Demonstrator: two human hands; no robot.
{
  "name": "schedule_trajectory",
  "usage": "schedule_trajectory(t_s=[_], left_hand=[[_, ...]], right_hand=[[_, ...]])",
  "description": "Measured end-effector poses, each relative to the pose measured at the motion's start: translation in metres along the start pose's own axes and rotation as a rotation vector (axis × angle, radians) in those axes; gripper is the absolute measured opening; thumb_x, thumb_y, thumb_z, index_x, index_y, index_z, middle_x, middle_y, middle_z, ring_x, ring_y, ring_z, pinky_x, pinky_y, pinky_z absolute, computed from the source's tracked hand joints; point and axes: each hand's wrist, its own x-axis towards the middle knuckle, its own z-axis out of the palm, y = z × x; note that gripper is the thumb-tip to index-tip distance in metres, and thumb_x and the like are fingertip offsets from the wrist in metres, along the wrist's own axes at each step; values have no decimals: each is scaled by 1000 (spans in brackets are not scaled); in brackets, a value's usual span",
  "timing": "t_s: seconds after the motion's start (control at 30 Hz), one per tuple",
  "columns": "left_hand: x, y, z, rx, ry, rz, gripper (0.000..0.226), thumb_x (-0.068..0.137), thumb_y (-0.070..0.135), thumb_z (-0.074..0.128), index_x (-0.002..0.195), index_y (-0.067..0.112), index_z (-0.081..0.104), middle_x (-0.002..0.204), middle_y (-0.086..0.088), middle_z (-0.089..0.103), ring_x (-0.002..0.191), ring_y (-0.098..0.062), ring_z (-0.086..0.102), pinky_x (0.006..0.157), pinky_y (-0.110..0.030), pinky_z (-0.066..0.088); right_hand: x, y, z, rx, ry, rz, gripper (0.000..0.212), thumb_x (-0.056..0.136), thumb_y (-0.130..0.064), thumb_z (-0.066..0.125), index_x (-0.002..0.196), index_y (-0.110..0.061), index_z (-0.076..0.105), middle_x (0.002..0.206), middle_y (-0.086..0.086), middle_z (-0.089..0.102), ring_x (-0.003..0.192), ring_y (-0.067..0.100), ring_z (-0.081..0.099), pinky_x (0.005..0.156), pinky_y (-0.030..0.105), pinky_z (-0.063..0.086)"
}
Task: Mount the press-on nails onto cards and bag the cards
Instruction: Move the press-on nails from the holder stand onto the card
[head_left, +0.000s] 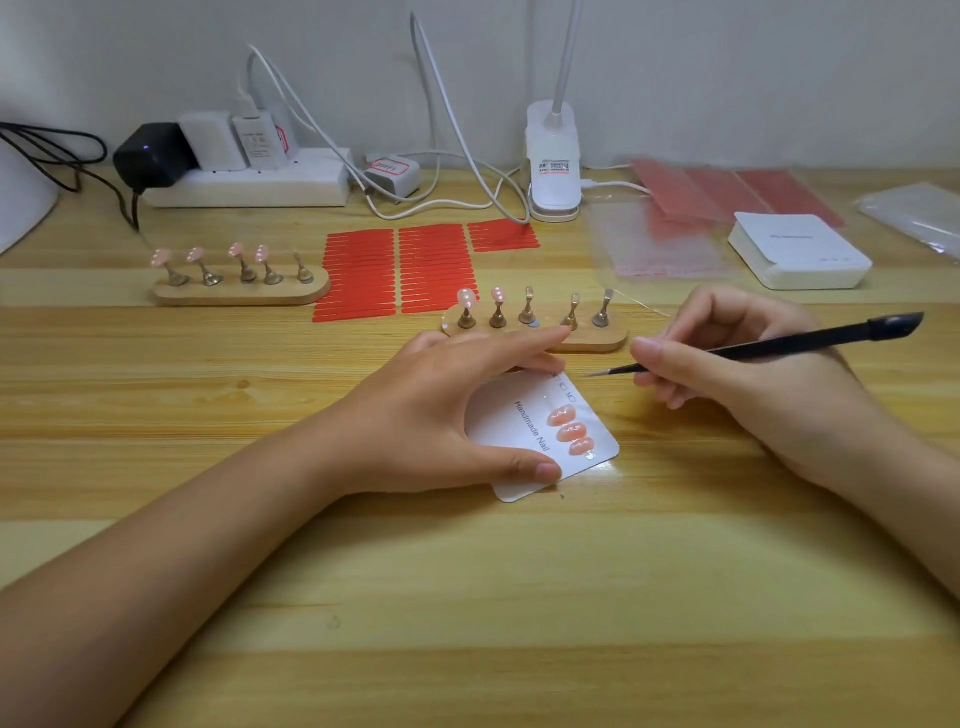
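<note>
Fingers of the left hand (447, 410) lie spread and straight, thumb and fingertips pressing a white card (540, 441) flat on the wooden table (467, 597). Three pink nails (571, 431) sit on the card's right part. The right hand (727, 364) pinches black tweezers (753, 348), tip just above the card's far corner. The left palm hides the card's left side.

White card (524, 447) flat on desk, tilted; three pink nails (570, 431) mounted in row.
</note>
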Motion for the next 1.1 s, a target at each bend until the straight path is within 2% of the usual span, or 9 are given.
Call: schedule_trajectory(t_s=[0.1,0.2,0.27,0.37,0.47,0.57,0.73,0.87,1.1], left_hand=[[-1,2,2,62,66,-8,77,64,68,60,131,46,30,117,28,50,111,12,39,98,-16,25],[-2,9,4,180,152,-58,84,60,78,45,130,32,45,101,21,44,100,-2,42,89,-23,35],[-3,15,7,220,172,-76,84,62,80,38,127,29,49,99,19,42,100,-4,41,87,-22,33],[-6,17,6,142,129,-107,76,69,77,31,122,29,55,106,17,41,107,-2,37,91,-17,29],[-8,7,-2,83,7,-116,71,73,70,40,132,31,48,113,21,33,116,6,28,94,-4,21],[-9,4,-4,107,1,-101,73,70,66,49,132,28,49,114,18,34,114,7,29,92,-1,21],[-9,11,6,163,155,-90,73,65,73,47,116,23,63,101,8,44,99,-7,41,85,-28,39],[-9,13,9,160,200,-93,71,65,73,46,107,19,67,96,5,46,96,-13,45,82,-35,44],[-8,13,9,113,193,-124,73,62,74,47,109,22,65,99,6,47,99,-9,43,86,-31,41]], right_hand=[[-6,0,9,-92,37,-110,21,68,-32,68,69,-13,59,62,-4,69,54,7,63,53,13,49],[-9,2,14,-208,30,-207,22,80,-37,63,77,-16,61,74,-4,71,57,7,66,57,14,50],[-9,2,15,-278,13,-221,23,81,-39,57,77,-17,62,75,-5,70,60,6,66,59,13,48],[-9,1,13,-329,28,-204,22,77,-36,70,73,-15,65,70,-5,68,61,5,62,59,11,45],[-9,-3,11,-216,43,-116,24,67,-33,69,70,-10,66,64,-2,68,54,1,57,55,7,42],[-8,-4,8,-147,47,-33,17,67,-28,72,70,-12,66,62,-1,69,53,0,58,54,7,44],[-7,-1,6,-81,44,-5,15,69,-16,75,71,-16,60,64,-3,71,57,2,63,57,10,48],[-7,-2,8,-155,-16,-64,17,70,-9,76,65,-11,60,63,-8,69,55,-3,58,53,7,41],[-3,-3,13,-233,-51,-119,18,67,-19,77,64,-8,64,73,6,68,61,20,61,56,31,46]])
